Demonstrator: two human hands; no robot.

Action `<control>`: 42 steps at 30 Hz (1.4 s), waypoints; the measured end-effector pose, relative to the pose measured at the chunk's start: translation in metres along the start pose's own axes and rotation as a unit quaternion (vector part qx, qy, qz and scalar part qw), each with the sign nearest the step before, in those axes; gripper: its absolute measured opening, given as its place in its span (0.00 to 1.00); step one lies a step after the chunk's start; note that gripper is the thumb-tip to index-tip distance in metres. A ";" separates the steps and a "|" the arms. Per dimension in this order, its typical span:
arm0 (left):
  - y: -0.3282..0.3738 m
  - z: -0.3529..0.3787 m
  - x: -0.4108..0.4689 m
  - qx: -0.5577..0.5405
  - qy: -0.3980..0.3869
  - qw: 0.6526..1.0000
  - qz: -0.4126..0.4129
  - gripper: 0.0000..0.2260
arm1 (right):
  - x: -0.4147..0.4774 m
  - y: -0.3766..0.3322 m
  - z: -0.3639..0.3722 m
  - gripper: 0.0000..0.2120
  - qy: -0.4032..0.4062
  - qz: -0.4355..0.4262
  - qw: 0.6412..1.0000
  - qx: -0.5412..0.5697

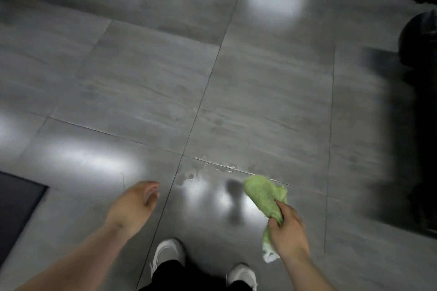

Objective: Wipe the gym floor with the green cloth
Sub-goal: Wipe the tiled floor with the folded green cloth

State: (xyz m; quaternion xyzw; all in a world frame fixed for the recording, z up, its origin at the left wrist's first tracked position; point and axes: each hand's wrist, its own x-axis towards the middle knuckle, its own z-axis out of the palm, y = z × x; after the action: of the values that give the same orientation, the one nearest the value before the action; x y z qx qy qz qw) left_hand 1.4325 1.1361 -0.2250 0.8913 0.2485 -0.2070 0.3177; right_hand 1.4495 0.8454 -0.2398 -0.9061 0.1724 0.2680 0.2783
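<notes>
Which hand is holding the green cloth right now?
The right hand. Its fingers are curled round the bunched green cloth, whereas the left hand holds nothing, its fingers loosely curled above the grey tiled floor.

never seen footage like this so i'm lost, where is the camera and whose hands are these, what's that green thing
There is no machine here: one camera, worn on a person's head, looks down at their own two hands. The right hand grips a crumpled green cloth; the left hand is relaxed and holds nothing. Below is a shiny grey tiled floor with a small wet patch near the cloth. The person's white shoes show at the bottom edge.
</notes>
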 end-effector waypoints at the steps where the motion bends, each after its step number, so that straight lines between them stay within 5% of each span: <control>1: -0.006 0.020 0.022 0.017 0.007 1.000 0.011 0.15 | 0.022 0.006 0.018 0.22 0.010 -0.006 1.000 0.008; 7: -0.092 0.118 0.142 0.085 0.084 0.991 0.058 0.17 | 0.165 0.015 0.096 0.28 0.071 -0.113 0.990 -0.037; 11: -0.156 0.152 0.200 0.097 0.123 0.987 -0.034 0.24 | 0.257 0.004 0.139 0.22 0.067 -0.198 0.973 -0.103; 14: -0.191 0.162 0.215 0.092 0.086 0.984 -0.128 0.28 | 0.281 -0.001 0.171 0.26 0.021 -0.189 0.968 -0.166; 19: -0.208 0.165 0.217 0.108 0.016 0.983 -0.146 0.32 | 0.243 -0.027 0.238 0.26 0.033 -0.183 0.964 -0.192; 21: -0.208 0.168 0.218 0.097 0.037 0.985 -0.140 0.32 | 0.217 -0.041 0.282 0.27 0.039 -0.292 0.933 -0.206; 24: -0.215 0.173 0.217 0.099 0.050 0.986 -0.125 0.34 | 0.198 -0.051 0.324 0.29 -0.041 -0.491 0.807 -0.325; 26: -0.218 0.174 0.219 0.091 0.057 0.987 -0.117 0.39 | 0.222 -0.054 0.312 0.27 -0.044 -0.536 0.765 -0.354; 28: -0.218 0.174 0.218 0.086 0.050 0.987 -0.123 0.39 | 0.263 -0.049 0.290 0.25 0.030 -0.494 0.793 -0.354; 31: -0.218 0.173 0.218 0.095 0.039 0.986 -0.128 0.33 | 0.301 -0.054 0.252 0.30 0.139 -0.297 0.909 -0.256; 34: -0.216 0.174 0.218 0.095 0.050 0.986 -0.124 0.33 | 0.284 -0.075 0.276 0.34 0.124 -0.100 0.967 -0.200; 37: -0.216 0.175 0.218 0.089 0.053 0.987 -0.123 0.34 | 0.228 -0.087 0.331 0.34 0.090 -0.258 0.922 -0.272; 40: -0.217 0.175 0.217 0.088 0.053 0.987 -0.121 0.46 | 0.202 -0.081 0.346 0.31 -0.038 -0.451 0.830 -0.328; 42: -0.219 0.176 0.217 0.088 0.060 0.987 -0.118 0.48 | 0.229 -0.077 0.325 0.27 -0.044 -0.523 0.786 -0.327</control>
State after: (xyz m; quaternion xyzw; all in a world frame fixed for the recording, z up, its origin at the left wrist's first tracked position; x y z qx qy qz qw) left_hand 1.4412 1.2342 -0.5666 0.8909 0.3517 -0.2104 0.1959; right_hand 1.5411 1.0628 -0.5690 -0.8814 -0.4382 0.1616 0.0701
